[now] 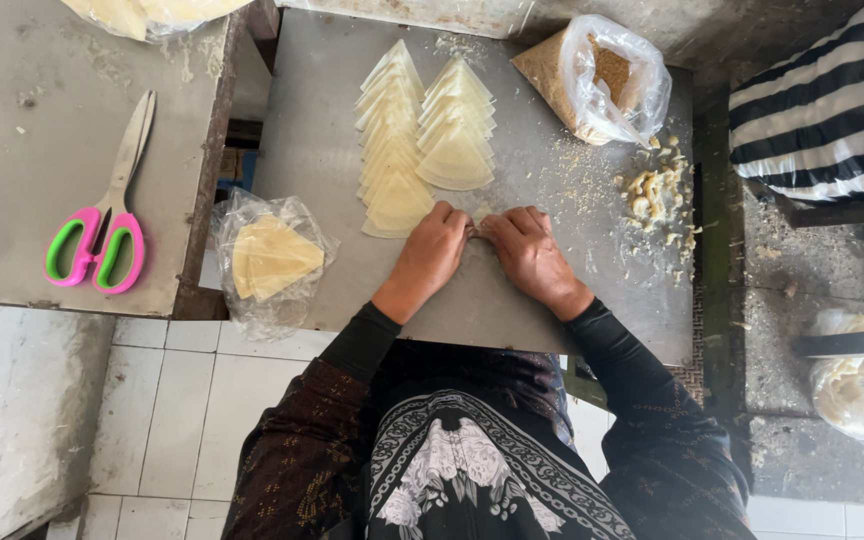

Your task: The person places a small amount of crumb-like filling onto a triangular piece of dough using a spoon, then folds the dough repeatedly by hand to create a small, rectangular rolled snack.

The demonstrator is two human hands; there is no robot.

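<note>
Both hands' fingers pinch one small dough piece (480,213); a clear bag (607,75) holds brown crumbs.

A worn grey metal surface (592,300) fills the centre. At nine o'clock a second grey surface (32,180) stands beside it across a narrow gap. White floor tiles (167,420) lie at seven o'clock, striped cloth (832,110) at two. Soft, even light.
</note>
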